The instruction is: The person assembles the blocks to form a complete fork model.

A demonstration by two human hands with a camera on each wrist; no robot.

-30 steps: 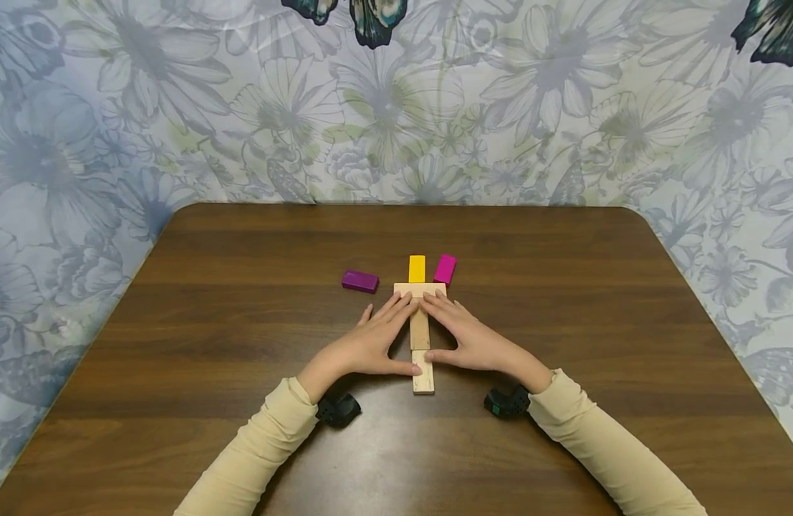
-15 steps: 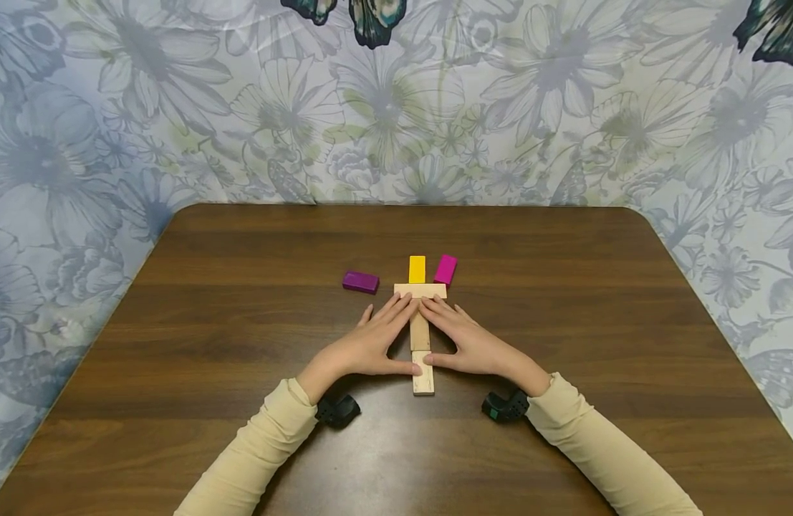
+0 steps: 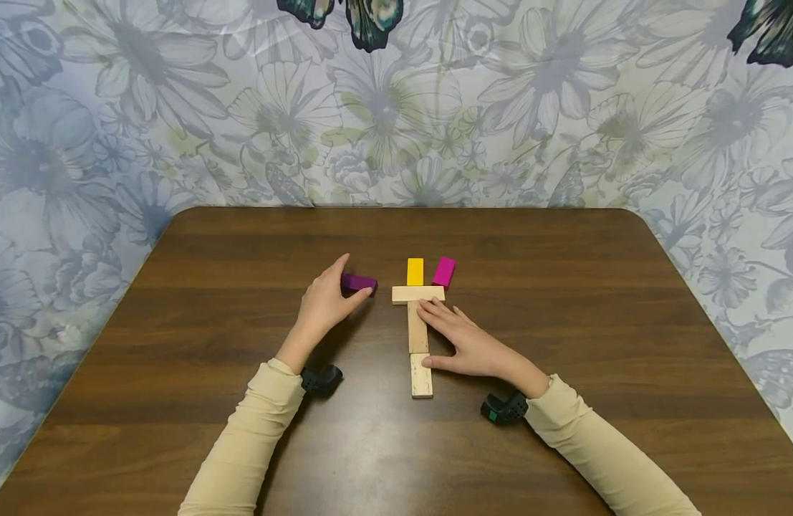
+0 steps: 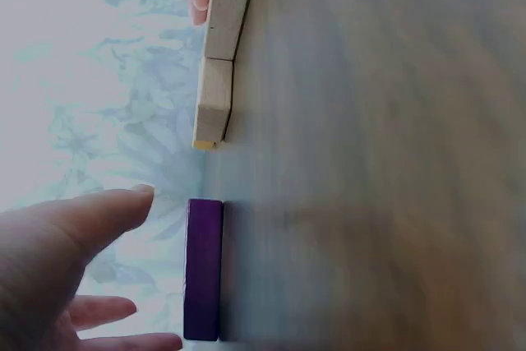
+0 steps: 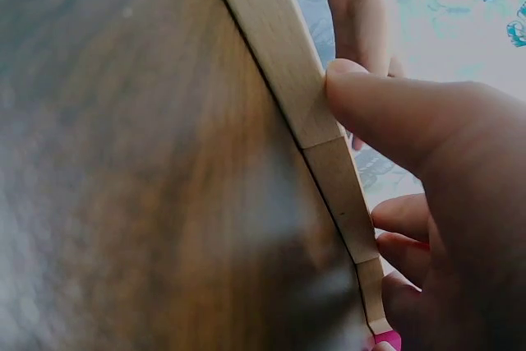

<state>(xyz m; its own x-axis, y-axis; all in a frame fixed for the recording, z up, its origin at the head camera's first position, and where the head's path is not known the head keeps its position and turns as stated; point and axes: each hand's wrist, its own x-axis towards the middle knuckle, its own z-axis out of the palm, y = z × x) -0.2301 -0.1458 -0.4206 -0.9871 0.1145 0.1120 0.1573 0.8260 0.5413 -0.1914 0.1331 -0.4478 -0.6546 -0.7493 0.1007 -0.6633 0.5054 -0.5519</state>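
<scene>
My left hand [image 3: 324, 299] is over the left end of a purple wooden block [image 3: 362, 282], thumb and fingers spread apart. In the left wrist view its thumb and fingertips stand beside the purple block, which lies flat on the table. My right hand [image 3: 468, 344] rests on two plain wooden blocks laid end to end. Its thumb touches the near block [image 3: 422, 383] and its extended fingers lie on the far block [image 3: 417, 333]. Another plain block [image 3: 405, 295] lies crosswise at their far end, by the right fingertips.
Beyond the crosswise block lie a yellow block [image 3: 415, 271] and a tilted magenta block [image 3: 443, 272]. All the blocks are on a brown wooden table [image 3: 564, 287]. A floral cloth [image 3: 531, 129] hangs behind its far edge.
My left hand has left the plain blocks and moved left and away from me to the purple block. The right hand stays on the plain blocks.
</scene>
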